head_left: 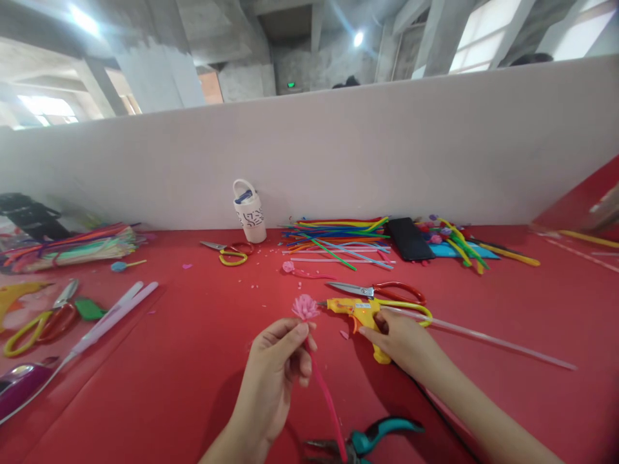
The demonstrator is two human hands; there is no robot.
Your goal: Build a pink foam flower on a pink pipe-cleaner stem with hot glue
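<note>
Between the thumb and fingers of my left hand [279,361] is the stem of a pink craft flower [305,307], its ruffled head upright just above my fingertips. The dark pink stem hangs down toward the bottom of the view. My right hand [397,338] is wrapped round the handle of a yellow glue gun [355,309], whose nozzle points left at the flower head, very close to its right side. A long translucent glue stick [503,341] extends right from behind the gun. Scissors [372,291] with red and yellow handles lie just beyond it.
Teal-handled pliers [360,444] lie at the front edge. Farther back are bundled pipe cleaners [333,238], a black phone [410,238], a white tumbler [250,216] and another pair of scissors [227,251]. A grey partition [309,154] closes the red table's far side.
</note>
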